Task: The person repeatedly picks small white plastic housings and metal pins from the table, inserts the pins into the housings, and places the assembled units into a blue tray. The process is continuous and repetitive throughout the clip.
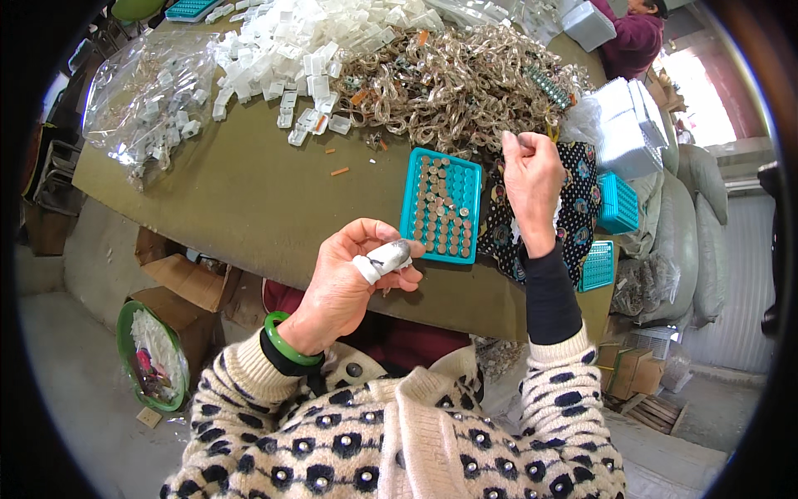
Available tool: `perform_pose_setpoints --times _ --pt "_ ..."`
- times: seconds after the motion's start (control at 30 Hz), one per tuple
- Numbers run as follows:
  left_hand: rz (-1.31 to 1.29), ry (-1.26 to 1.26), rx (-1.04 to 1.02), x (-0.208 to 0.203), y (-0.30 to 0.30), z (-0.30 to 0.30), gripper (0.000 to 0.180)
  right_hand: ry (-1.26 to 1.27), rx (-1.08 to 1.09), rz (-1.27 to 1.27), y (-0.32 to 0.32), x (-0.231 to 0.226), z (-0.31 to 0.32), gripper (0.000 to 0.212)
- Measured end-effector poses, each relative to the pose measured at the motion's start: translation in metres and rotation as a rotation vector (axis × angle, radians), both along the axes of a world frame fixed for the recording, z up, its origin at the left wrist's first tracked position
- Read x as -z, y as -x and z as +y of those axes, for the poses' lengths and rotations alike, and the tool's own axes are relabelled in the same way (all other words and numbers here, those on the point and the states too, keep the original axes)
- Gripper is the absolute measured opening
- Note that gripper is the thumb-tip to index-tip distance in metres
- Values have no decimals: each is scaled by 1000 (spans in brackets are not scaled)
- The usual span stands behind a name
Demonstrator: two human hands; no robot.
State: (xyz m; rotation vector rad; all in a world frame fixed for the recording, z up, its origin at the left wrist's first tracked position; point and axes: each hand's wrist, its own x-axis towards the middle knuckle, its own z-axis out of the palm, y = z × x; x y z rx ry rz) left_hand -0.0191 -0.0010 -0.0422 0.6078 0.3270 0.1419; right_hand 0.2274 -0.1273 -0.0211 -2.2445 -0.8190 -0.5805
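My left hand (337, 264) is curled at the near edge of the table, beside the lower left of a teal tray (406, 202). White wrapping with a dark, smudged tip covers one of its fingers. The fingers press together, and what they may hold is hidden. Small round metal discs (431, 200), like button cells, sit in many of the tray's round pockets; its upper right pockets hold none. My right hand (534, 185) is raised right of the tray, thumb and index finger pinched. Anything in that pinch is too small to name.
Behind the tray lies a heap of coiled clear wires (465, 79), beside small translucent plastic cases (291, 41). A clear bag (150, 91) rests at left. Patterned dark cloth (578, 175), teal trays (617, 204) and white boxes (619, 116) are at right. Another person (628, 37) sits far right.
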Motion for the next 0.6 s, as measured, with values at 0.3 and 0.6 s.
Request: perform_pose_setpoints --times 0.3,0.6 --pt "35 -42 28 5 -1 6 15 -308 -201 721 -34 -21 3 18" --pt "-25 -88 39 11 1 5 16 -704 -517 966 -39 -55 10 7"
